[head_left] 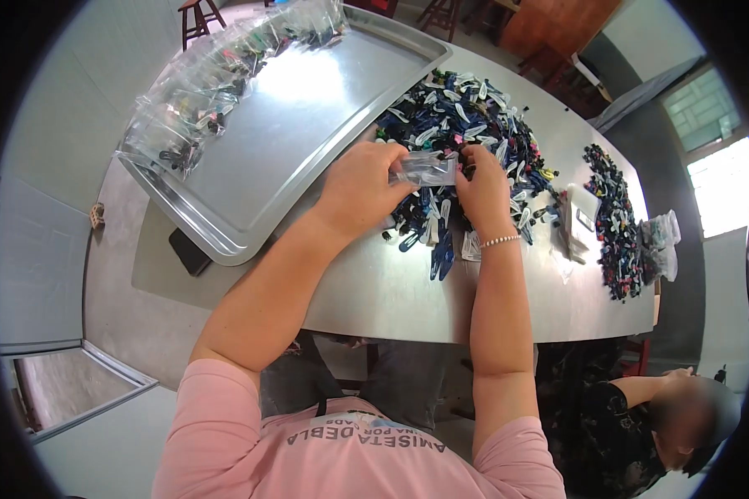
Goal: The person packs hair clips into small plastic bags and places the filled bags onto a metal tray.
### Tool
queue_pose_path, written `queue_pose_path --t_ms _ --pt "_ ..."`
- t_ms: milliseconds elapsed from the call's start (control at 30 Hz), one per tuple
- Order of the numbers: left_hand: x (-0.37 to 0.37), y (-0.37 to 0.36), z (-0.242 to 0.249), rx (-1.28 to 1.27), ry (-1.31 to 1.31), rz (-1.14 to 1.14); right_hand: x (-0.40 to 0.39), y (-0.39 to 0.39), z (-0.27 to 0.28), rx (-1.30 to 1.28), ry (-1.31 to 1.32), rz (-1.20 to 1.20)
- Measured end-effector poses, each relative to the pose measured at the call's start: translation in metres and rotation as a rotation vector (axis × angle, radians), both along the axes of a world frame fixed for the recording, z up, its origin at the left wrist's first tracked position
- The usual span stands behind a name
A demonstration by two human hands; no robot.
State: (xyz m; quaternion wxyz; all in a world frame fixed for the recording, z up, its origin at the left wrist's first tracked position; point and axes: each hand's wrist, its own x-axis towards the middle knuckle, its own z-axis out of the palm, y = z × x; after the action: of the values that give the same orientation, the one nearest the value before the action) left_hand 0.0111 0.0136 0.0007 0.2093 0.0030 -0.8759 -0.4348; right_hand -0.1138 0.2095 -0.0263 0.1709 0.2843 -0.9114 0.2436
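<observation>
Clear bag, in left hand, clips beyond

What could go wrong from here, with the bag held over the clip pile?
1. The clear bag in the left hand looks thin; it may crumple with the right hand at its end.
2. Loose clips lie close around both hands; a wrist might scatter some.
3. Filled bags crowd the left rim of the tray; a nudge could tip one off.
</observation>
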Motion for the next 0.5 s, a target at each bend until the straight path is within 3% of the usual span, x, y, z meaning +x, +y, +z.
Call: queue_pose_path --t_ms 133,333,500 --pt "-0.001 0.002 -0.002 -0.054 0.007 -0.011 0.002 0.009 0.006 -0.161 -0.253 0.018" --pt "-0.002 -0.001 -0.001 -0.116 0.03 0.024 0.002 0.016 0.02 -0.36 -0.433 0.06" --pt "-0.003 0.002 -0.005 -0.219 0.04 0.118 0.019 0.014 0.043 -0.691 -0.639 0.248"
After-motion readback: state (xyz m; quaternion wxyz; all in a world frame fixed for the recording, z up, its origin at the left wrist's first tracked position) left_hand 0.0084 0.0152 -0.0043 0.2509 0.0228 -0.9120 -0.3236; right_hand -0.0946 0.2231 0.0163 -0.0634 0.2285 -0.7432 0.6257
